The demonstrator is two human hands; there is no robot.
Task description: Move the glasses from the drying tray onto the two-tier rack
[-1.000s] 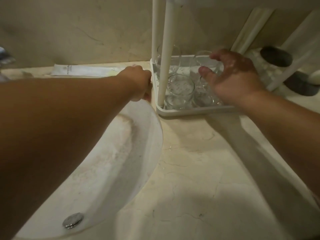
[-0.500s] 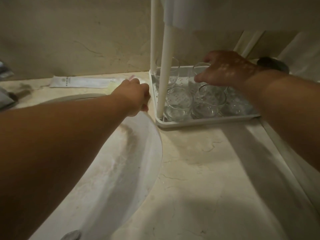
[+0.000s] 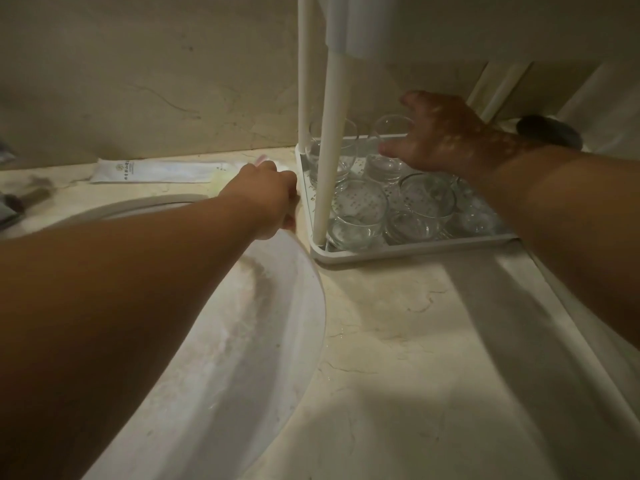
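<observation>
Our left hand (image 3: 263, 199) curls at the left edge of the rack's bottom tray (image 3: 398, 249); its fingers are hidden, so we cannot tell whether it grips. The rack's upper tier (image 3: 433, 26) is cut off at the top. The glasses (image 3: 360, 211) crowd the tray on the desk (image 3: 398, 341). Since half a second ago, our right hand (image 3: 436, 140) has closed its thumb and fingers round a rear glass (image 3: 388, 157).

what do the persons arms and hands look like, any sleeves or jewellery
Both forearms are bare as far as the view shows, with no sleeves or gloves. The left hand shows no ring, watch or band. The right hand shows none either, and is dappled with small spots of light. Fingernails are too dim to judge.
</observation>
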